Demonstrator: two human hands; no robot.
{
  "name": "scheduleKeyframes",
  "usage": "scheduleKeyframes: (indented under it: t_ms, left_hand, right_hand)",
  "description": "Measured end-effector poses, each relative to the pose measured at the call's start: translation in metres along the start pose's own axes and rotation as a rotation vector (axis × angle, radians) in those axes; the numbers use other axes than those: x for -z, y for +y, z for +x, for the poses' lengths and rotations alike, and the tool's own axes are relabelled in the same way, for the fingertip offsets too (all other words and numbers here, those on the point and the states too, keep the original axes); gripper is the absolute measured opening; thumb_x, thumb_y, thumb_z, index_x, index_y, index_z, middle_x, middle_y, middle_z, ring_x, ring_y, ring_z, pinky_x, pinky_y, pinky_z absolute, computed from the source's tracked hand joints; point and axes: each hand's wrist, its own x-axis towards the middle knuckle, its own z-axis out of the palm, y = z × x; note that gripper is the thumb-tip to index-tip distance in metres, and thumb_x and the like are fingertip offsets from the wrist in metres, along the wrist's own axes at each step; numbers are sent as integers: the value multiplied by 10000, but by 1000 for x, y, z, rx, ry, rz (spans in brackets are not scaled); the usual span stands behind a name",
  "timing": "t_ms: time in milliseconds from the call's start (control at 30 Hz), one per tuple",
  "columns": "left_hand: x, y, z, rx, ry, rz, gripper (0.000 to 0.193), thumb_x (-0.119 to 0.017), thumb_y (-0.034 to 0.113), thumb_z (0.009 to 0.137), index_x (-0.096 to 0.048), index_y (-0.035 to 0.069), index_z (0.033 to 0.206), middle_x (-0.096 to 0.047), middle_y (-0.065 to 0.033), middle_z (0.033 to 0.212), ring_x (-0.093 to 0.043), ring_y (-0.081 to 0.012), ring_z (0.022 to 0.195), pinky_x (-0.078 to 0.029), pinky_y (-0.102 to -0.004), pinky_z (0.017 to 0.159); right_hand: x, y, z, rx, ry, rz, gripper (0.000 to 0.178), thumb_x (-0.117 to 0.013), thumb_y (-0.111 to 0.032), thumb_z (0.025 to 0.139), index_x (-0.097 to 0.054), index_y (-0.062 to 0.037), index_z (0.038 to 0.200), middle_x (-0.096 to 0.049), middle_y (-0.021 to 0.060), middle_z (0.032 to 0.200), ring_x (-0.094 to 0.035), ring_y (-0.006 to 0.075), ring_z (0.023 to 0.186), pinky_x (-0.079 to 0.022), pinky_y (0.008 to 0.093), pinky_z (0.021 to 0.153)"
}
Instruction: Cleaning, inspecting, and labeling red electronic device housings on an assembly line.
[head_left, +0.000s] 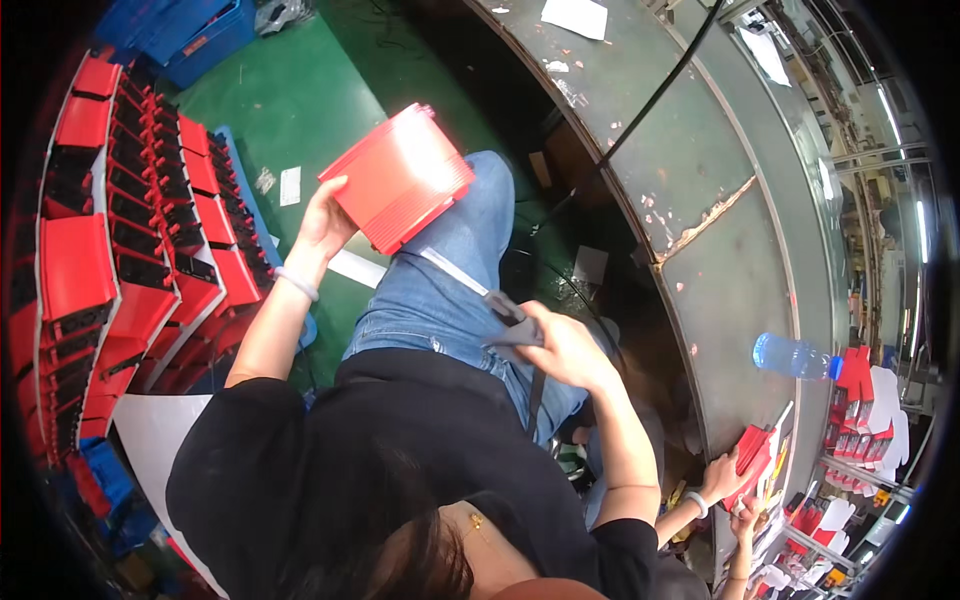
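My left hand grips the left edge of a red box-shaped housing with fine ribs along one side. The housing is held above my knee, and light glares off its upper face. Over my thigh, my right hand is closed on a crumpled dark grey cloth. A thin pale strip runs from the cloth toward the housing; whether it is part of a tool in my hand I cannot tell.
Stacked red housings with pale dividers stand at my left. Blue crates are at the far left. A worn grey bench curves along my right, bearing a water bottle. Another person's hands hold a red part at lower right.
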Motion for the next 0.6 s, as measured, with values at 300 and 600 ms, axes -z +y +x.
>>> scheduleKeyframes:
  t_ms: [300, 600]
  left_hand:
    - [-42, 7, -22, -541, -80, 914, 630, -792, 48, 657, -494, -10, 1209, -601, -79, 1117, -576, -147, 1019, -448, -294, 912]
    - [-90, -5, -48, -564, -234, 1313, 614, -779, 106, 617, -553, -31, 1171, -630, -118, 1096, -596, -177, 1027, -448, -309, 920]
  right_hand:
    - [25, 6, -35, -201, 90, 208, 374, -675, -143, 748, -521, -32, 1070, -616, 176, 840, -621, 341, 825, -480, 373, 710]
    - [31, 12, -57, -92, 57, 359, 424, -643, -117, 720, -515, -22, 1113, -596, 178, 850, -603, 315, 840, -461, 370, 762]
